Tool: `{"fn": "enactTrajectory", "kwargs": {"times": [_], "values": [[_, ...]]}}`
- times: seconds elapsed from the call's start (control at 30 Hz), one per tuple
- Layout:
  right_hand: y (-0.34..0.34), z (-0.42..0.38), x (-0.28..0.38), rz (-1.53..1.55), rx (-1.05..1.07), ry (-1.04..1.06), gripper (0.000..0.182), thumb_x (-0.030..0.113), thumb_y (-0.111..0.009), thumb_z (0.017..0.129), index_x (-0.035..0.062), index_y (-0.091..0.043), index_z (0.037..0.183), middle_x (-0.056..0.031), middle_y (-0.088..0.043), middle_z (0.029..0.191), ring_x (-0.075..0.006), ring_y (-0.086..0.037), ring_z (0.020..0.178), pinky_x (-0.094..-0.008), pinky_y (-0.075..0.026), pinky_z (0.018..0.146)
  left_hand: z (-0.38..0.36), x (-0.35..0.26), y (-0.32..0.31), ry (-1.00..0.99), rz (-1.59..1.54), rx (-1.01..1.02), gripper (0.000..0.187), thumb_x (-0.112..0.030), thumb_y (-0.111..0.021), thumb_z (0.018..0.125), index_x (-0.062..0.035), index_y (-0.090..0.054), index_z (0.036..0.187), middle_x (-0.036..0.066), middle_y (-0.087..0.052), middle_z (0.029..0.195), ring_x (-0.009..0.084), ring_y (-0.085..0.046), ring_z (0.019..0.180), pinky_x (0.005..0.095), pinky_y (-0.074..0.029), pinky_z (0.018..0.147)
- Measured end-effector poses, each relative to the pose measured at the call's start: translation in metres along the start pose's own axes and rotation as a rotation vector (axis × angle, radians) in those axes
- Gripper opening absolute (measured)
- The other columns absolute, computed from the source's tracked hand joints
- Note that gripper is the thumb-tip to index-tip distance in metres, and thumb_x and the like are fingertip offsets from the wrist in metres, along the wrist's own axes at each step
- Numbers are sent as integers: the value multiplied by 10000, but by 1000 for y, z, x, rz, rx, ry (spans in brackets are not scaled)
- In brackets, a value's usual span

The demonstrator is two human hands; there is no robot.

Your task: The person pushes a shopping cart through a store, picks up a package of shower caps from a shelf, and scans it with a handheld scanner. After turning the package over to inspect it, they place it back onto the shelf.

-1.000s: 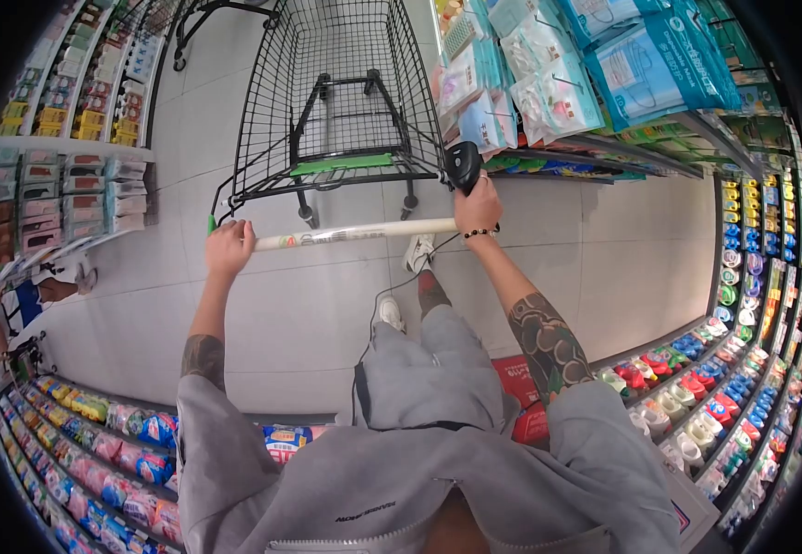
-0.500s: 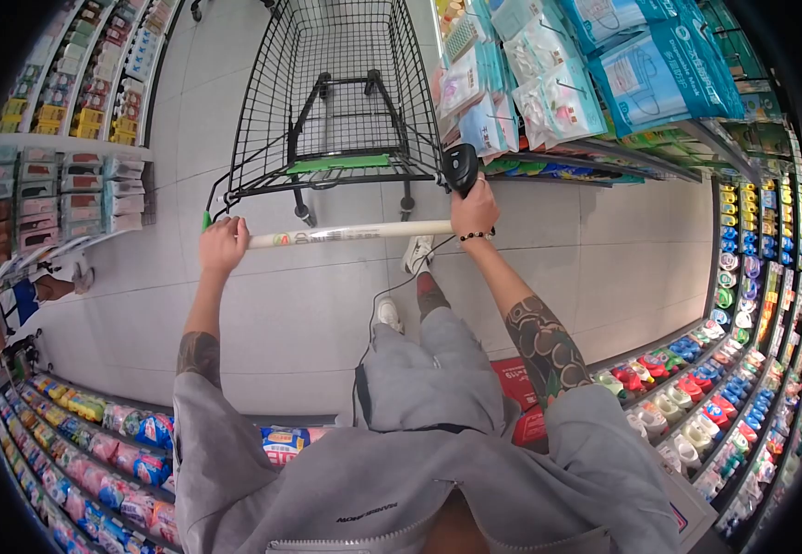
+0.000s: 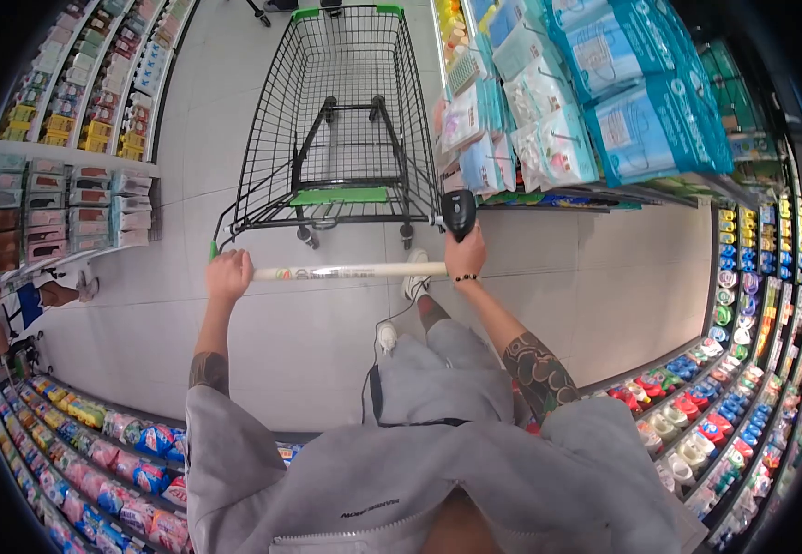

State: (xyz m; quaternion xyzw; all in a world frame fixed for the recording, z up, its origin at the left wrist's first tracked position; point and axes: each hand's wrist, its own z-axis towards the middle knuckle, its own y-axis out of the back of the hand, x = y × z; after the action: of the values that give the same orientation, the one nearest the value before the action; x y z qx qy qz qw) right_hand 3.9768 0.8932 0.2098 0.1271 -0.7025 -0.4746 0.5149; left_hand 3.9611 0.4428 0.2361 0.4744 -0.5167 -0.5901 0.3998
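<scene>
A black wire shopping cart with green trim stands in front of me; its basket holds no goods. My left hand is wrapped round the left end of the pale cart handle. At the handle's right end, my right hand has its fingers closed, mostly hidden from above. A black handheld device sticks up just beyond that hand; whether the fingers hold it or only the handle beneath, I cannot tell. A thin dark cable runs down past my leg.
Blue mask packs hang at the right, close to the cart's side. Shelves of bottles and hanging packets stand at the left. Another person is at the far left. More stocked shelves curve round behind me.
The cart's front end has come into view, and the handle and both hands appear lower in the picture. The mask packs have shifted slightly down. Both hands keep their grip.
</scene>
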Motion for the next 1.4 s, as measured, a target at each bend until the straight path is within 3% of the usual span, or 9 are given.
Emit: {"fn": "enactTrajectory", "kwargs": {"times": [0.7,0.83,0.9,1.1,1.37,1.4], "values": [[0,9,-9,215,76,-80,258,103,-691,748,-55,-582,921,-225,-619,832,-405,-606,808,-425,-455,707,8,4,-5,13,-68,103,160,-181,-477,796,-82,-530,682,99,-503,632,310,-516,607,422,-409,570],[-1,16,-4,248,83,-89,267,125,-684,753,-54,-576,919,-235,-604,806,-430,-590,792,-462,-447,685,20,4,2,26,-48,160,164,-185,-461,811,-87,-532,701,91,-505,644,305,-506,602,414,-408,579],[-1,19,2,237,80,-77,269,105,-699,746,-62,-577,918,-220,-620,822,-383,-615,784,-413,-460,695,26,6,4,16,-41,171,184,-193,-450,823,-85,-530,698,88,-506,646,307,-510,608,411,-412,583],[-6,26,15,240,72,-151,280,130,-700,747,-77,-570,883,-219,-623,798,-364,-622,757,-404,-464,684,42,12,8,-12,-5,176,202,-197,-432,847,-84,-532,714,86,-513,655,306,-521,628,414,-422,601],[-29,12,18,259,7,-128,297,169,-696,751,-73,-568,865,-218,-625,783,-379,-616,754,-427,-463,691,53,43,7,-33,7,225,229,-198,-415,867,-69,-516,708,102,-526,677,318,-526,656,419,-428,622],[-32,10,19,242,37,-174,315,177,-691,749,-53,-570,926,-223,-622,824,-401,-604,791,-444,-460,707,54,47,8,-14,27,245,235,-198,-413,869,-64,-513,703,105,-532,682,323,-529,666,421,-431,629]]}}
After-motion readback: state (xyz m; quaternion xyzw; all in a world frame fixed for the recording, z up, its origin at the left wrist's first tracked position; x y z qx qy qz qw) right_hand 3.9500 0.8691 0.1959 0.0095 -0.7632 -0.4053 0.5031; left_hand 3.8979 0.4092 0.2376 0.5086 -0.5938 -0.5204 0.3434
